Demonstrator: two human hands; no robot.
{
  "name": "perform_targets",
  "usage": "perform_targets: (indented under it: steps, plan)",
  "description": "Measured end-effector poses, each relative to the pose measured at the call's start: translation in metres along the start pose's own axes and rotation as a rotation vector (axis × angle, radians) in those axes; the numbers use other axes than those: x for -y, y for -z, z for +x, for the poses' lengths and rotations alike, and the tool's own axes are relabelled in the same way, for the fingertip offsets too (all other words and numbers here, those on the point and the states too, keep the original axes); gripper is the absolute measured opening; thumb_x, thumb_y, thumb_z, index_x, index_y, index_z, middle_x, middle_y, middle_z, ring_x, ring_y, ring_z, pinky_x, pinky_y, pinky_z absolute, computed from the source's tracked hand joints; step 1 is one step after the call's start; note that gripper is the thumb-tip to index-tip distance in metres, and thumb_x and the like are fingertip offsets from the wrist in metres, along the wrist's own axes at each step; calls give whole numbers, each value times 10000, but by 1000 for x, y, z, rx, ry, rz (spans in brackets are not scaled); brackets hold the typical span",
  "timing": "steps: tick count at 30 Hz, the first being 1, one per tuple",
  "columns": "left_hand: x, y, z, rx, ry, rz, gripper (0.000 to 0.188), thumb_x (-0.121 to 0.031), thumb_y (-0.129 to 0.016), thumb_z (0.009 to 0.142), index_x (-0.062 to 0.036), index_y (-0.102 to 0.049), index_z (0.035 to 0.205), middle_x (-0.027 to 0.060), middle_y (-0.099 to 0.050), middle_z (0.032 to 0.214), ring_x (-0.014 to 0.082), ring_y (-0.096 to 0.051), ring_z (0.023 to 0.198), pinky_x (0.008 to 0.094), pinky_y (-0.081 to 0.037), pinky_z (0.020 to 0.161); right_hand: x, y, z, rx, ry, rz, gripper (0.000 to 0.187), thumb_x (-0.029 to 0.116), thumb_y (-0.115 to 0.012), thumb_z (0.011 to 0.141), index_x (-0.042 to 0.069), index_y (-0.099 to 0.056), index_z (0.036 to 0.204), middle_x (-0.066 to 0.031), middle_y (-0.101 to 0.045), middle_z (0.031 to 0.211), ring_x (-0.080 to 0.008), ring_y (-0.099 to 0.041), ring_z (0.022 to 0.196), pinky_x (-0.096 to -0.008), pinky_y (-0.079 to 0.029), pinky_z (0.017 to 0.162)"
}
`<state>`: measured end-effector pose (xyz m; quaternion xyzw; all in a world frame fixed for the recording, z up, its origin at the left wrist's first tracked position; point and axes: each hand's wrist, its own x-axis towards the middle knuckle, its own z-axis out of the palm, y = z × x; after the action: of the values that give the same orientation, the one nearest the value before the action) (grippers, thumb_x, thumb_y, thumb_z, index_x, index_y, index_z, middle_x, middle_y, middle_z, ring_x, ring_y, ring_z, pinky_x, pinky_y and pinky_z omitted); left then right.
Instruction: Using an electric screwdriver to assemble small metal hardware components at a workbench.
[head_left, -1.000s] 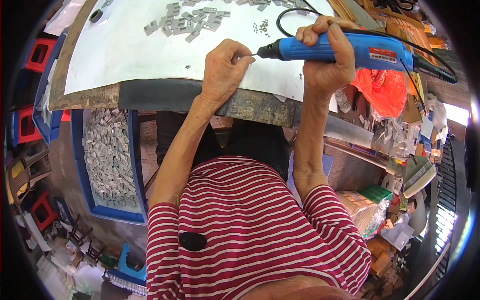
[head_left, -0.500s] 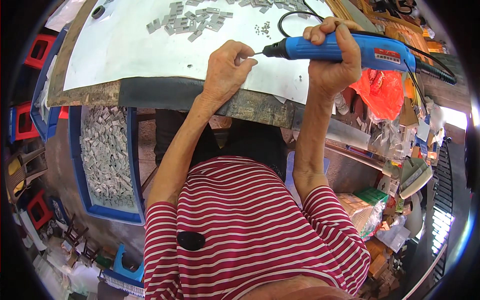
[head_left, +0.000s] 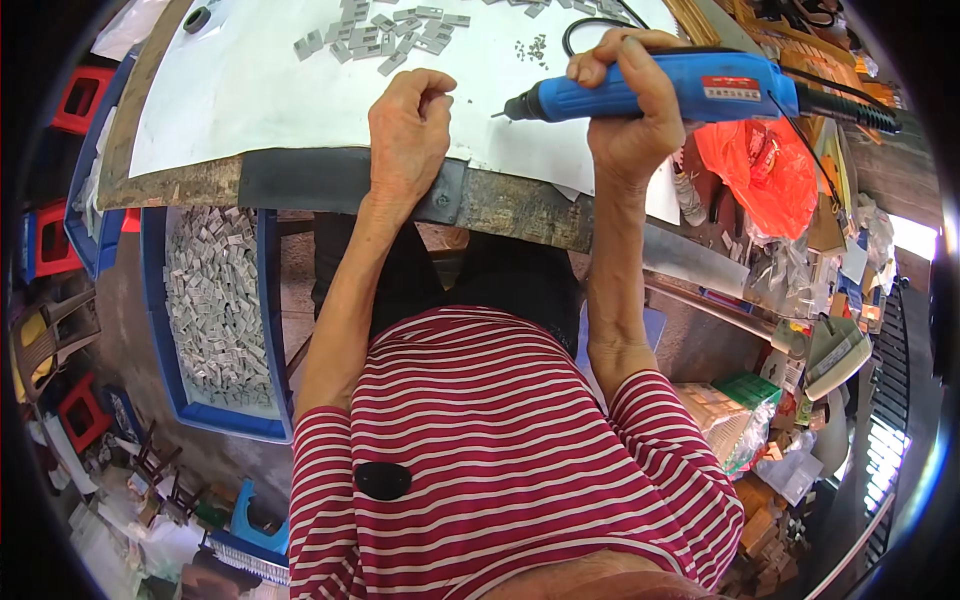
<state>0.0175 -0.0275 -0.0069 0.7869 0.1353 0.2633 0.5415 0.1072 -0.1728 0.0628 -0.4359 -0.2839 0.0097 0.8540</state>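
At the left, near side, a blue plastic bin [head_left: 155, 300], long and straight-walled, holds a jumbled heap of small grey rectangular pieces [head_left: 220, 310]. Farther off, similar flat grey plates [head_left: 385, 42] lie scattered on the smooth white sheet [head_left: 250, 100]. The left hand [head_left: 408, 135] is curled above the sheet's near edge; I cannot tell whether its fingers pinch anything. To its right, the right hand [head_left: 640, 125] is wrapped around a blue, rounded power tool [head_left: 665, 88], thin bit aimed left, apart from the left hand. Farther right sits a crinkled red plastic bag [head_left: 755, 180]
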Motion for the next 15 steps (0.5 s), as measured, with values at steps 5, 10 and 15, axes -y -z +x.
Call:
perform_targets:
  steps: [5,10,15]
  plan:
    - [2,-4,0,-58,-42,2,131,19,-542,766,25,-604,881,106,-600,801,172,-556,647,284,-465,630,-15,-17,1,-5,56,-11,96,-4,-535,776,-10,-537,872,-128,-563,700,-199,-542,565,-352,-468,609]
    - [2,-1,-1,-33,-2,23,157,-11,-559,802,8,-620,946,31,-616,811,73,-522,694,218,-444,647,-24,-19,0,-55,13,-17,128,15,-554,765,-8,-525,888,-121,-559,699,-201,-541,570,-363,-471,614]
    - [4,-1,-1,-23,-33,59,167,-6,-573,786,9,-617,946,42,-604,801,81,-510,668,221,-439,634,-19,-16,6,-40,37,-41,103,40,-542,778,-1,-520,870,-121,-560,706,-193,-534,577,-380,-466,611]
